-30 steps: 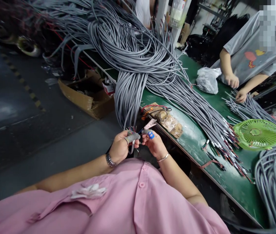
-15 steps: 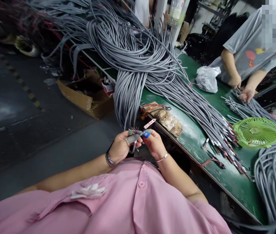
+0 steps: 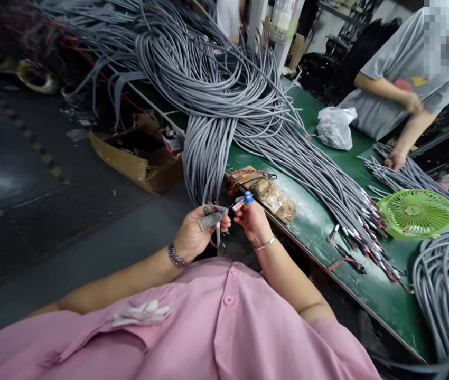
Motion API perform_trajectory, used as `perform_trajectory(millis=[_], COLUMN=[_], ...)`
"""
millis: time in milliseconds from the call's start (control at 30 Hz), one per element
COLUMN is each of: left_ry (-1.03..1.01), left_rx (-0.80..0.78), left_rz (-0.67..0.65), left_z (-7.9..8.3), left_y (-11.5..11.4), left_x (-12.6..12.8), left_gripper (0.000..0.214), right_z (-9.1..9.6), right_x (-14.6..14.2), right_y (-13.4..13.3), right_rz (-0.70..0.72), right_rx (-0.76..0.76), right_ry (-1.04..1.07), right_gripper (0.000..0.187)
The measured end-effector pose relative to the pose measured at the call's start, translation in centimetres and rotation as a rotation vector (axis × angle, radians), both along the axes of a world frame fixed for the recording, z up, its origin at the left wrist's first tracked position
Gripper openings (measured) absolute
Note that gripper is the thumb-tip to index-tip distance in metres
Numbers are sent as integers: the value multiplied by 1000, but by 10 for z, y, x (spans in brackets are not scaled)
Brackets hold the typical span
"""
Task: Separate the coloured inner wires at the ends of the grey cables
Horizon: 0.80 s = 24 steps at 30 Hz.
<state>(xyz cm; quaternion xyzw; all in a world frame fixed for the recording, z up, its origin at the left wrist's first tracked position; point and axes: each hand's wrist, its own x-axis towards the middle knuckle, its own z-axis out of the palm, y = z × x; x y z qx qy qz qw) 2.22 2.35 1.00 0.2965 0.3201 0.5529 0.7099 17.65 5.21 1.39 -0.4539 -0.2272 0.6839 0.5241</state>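
My left hand (image 3: 193, 235) is closed around the end of a grey cable (image 3: 217, 240), pinched between thumb and fingers. Thin coloured wires (image 3: 211, 207) fan out above the grey-wrapped thumb. Close by on the right, my right hand (image 3: 256, 226) is closed on a small flat pink tool (image 3: 237, 205), whose tip points toward the wires; its exact kind is too small to make out. A blue wrap (image 3: 249, 197) covers the right thumb. A small gap separates the two hands, in front of the table edge.
Grey cables (image 3: 208, 153) lie heaped over the green table (image 3: 315, 232), their stripped ends toward the right. A taped brown bundle (image 3: 274, 198), a green fan (image 3: 417, 214) and a plastic bag (image 3: 335, 127) stand there. A cardboard box (image 3: 129, 163) sits below. Across the table, a co-worker (image 3: 391, 105) handles cables.
My right hand has drawn slightly away from the left, its blue-wrapped thumb now raised, and the pink tool has shifted lower left. The co-worker's one hand has lifted off the cables.
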Motion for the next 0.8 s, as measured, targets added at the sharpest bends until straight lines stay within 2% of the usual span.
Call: perform_trajectory(millis=[167,367,467,633,800], left_ry=[-37,-61,-54,-24,143], left_rx=[-11,-24,-32,-117,-89], left_rz=[-19,-45,-51,-59,-116], left_z=[-1,-4,-5,-5,-17], left_y=[2,1,0,-2,-7], left_x=[3,7,6,1,-22], left_gripper=[19,15,17,18,18], right_z=[0,-3,-7,-17,-29], right_x=[0,-2,-3,4,20], right_y=[-4,-2,-4,-13,-26], right_rz=[5,-56,-17,68,99], right_rx=[-15,-15,9,-35,-21], right_ry=[139,137,155,226,161], right_gripper=[37,33,37,59,56])
